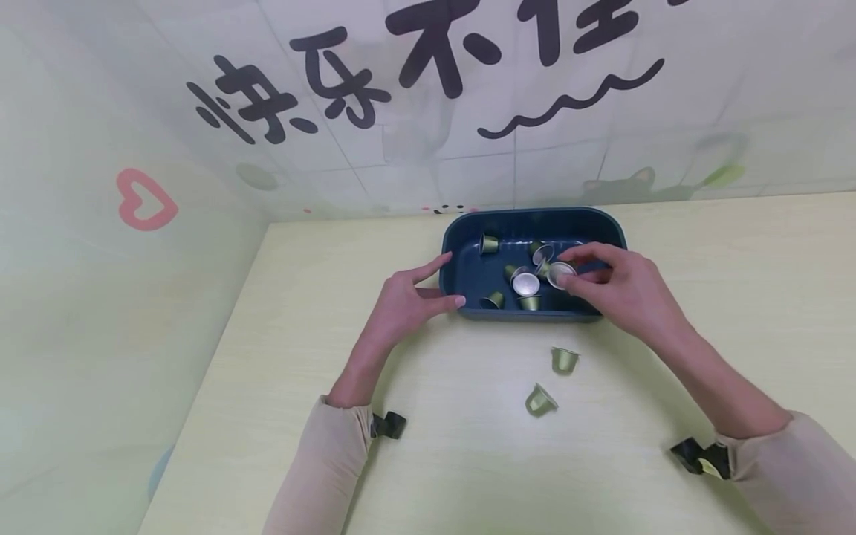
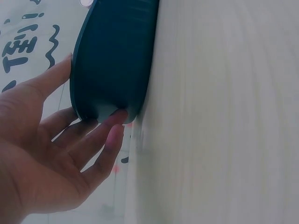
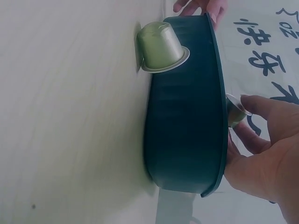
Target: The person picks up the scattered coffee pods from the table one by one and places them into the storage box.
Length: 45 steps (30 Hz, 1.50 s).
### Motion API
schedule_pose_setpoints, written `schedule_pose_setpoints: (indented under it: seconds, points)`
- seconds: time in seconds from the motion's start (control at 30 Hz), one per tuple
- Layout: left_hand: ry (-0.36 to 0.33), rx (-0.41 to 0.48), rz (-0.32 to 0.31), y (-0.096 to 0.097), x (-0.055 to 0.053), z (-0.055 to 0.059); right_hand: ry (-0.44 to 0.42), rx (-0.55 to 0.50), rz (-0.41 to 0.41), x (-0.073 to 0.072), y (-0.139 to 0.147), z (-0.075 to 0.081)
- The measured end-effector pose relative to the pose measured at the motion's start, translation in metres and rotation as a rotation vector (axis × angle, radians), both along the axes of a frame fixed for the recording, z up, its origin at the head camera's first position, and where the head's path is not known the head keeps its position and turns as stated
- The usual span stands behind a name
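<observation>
A dark blue tray [image 1: 548,316] stands on the table, holding several green coffee capsules [image 1: 526,284], some with silver lids facing up. My left hand [image 1: 404,301] rests against the tray's left end, thumb at the near corner; in the left wrist view, the left hand's fingers [image 2: 96,144] are spread and only lightly bent along that end. Over the tray's right part, my right hand [image 1: 625,286] pinches one coffee capsule [image 1: 560,275] between thumb and fingers. The right wrist view shows this held capsule [image 3: 236,111] at rim height.
Two green capsules lie on the table in front of the tray, one [image 1: 565,360] nearer it and another [image 1: 540,401] closer to me. Directly behind the tray rises a wall [image 1: 414,178] with black lettering. Another wall [image 1: 100,297] bounds the table's left side.
</observation>
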<state>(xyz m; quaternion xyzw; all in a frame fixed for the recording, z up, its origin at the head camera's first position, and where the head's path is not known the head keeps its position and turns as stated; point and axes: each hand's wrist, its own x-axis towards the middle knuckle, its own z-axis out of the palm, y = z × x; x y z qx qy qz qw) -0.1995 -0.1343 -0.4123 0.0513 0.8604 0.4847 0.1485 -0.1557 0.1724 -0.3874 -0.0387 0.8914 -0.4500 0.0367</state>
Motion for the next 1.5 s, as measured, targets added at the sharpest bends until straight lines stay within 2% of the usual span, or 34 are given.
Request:
schedule_pose_setpoints:
  seconds: [0.2,0.57,0.87,1.13,1.5]
  points:
    - [0.001,0.004,-0.005,0.0,0.001,0.0,0.012,-0.008,-0.003,-0.002,-0.003,-0.001]
    - [0.012,-0.003,-0.007,0.001,0.0,-0.001,-0.001,0.058,0.004,-0.011,-0.009,-0.002]
    - [0.015,0.017,-0.018,0.002,-0.001,-0.002,-0.036,0.113,0.037,-0.018,-0.011,-0.002]
    - [0.022,0.019,-0.01,0.0,-0.001,0.002,-0.031,0.162,0.084,-0.028,-0.019,-0.005]
    - [-0.004,0.03,-0.009,-0.001,0.0,0.0,-0.052,0.224,0.114,-0.036,-0.024,-0.008]
